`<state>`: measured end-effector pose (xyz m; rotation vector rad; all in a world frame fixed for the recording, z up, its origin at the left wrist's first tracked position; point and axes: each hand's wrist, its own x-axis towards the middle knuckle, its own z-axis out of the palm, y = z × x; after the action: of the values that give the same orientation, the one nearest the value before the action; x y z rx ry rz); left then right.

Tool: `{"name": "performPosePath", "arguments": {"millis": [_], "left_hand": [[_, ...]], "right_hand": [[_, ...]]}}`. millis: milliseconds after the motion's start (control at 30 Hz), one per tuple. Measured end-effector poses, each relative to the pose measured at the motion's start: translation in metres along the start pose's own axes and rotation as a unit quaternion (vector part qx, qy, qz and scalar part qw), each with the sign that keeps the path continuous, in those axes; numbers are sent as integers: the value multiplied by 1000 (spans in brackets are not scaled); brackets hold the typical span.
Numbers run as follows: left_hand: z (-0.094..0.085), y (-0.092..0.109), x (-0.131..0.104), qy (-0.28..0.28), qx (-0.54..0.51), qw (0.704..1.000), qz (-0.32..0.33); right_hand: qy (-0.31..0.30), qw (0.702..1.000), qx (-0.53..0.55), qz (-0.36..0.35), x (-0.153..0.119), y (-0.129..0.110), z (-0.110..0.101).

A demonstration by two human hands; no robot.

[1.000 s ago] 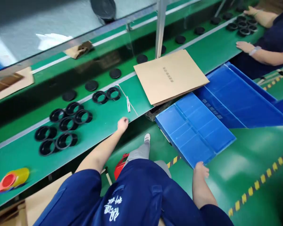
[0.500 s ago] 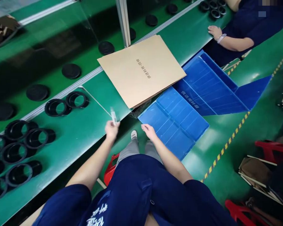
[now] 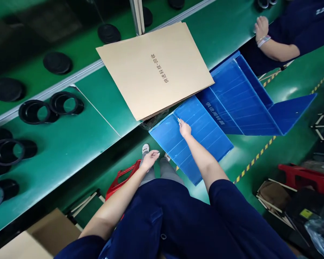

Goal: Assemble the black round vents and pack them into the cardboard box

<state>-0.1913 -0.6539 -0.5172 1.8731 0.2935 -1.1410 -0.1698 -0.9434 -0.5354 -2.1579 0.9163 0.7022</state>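
Note:
My right hand [image 3: 185,129] is closed around a slim, pale, pen-like thing [image 3: 179,121], too small to name. It is over the upper edge of the blue plastic flap [image 3: 202,144], part of an open blue folding box [image 3: 248,97] with printed characters. My left hand [image 3: 150,160] hangs lower, in front of the bench edge and above my legs. Its fingertips are pinched together, and whatever may be in them I cannot make out. A stack of brown cardboard sheets [image 3: 153,75] with printed characters lies on the bench beside the box.
On the green bench [image 3: 59,154] stand several black rings [image 3: 66,103] at the left. Black round discs [image 3: 58,63] lie on the belt behind the rail. A co-worker's hand [image 3: 261,28] rests at the far right. Red stools [image 3: 307,176] and a cardboard box [image 3: 52,230] are near the floor.
The pale slim thing was in my left hand and one like it is now in my right. My right hand rose over the blue flap; my left moved down and right, off the bench edge.

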Motion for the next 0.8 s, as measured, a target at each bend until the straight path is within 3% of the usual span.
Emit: {"name": "performPosePath", "arguments": {"millis": [133,300,400,500,667,800], "left_hand": [[-51,-37,-29,81,12,992,-92],[-90,-62,-57,143,4,977,-159],[-92,-63,-56,145,0,973,-178],[-83,-57,-47,133,4,974,-184],[-64,-43,-36,107,11,981,-161],[-65,-40,-41,114,19,982,-148]], "right_hand": [[12,996,-89,-12,46,-9,-16],[-1,990,-140,-27,60,-17,-12],[0,989,-146,-38,55,-11,-10],[6,990,-135,-49,48,-1,-8],[15,995,-91,-49,43,13,-1],[22,999,-30,-22,34,35,4]]}}
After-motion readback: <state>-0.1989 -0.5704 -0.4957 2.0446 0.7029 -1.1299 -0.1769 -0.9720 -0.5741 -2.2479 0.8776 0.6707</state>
